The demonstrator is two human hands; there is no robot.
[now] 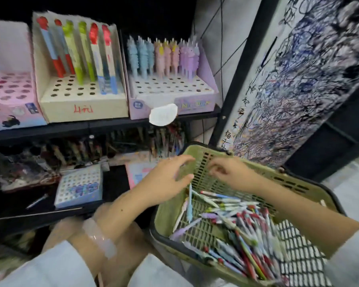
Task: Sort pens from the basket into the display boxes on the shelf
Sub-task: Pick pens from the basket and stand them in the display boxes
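Pens (245, 228) are heaped in the green basket (197, 162) below the shelf's display boxes (81, 104). At its far rim the left hand (164, 179) is extended, fingers spread, nothing held. Beside it the right hand (230, 172) is curled; whether anything is pinched cannot be told.
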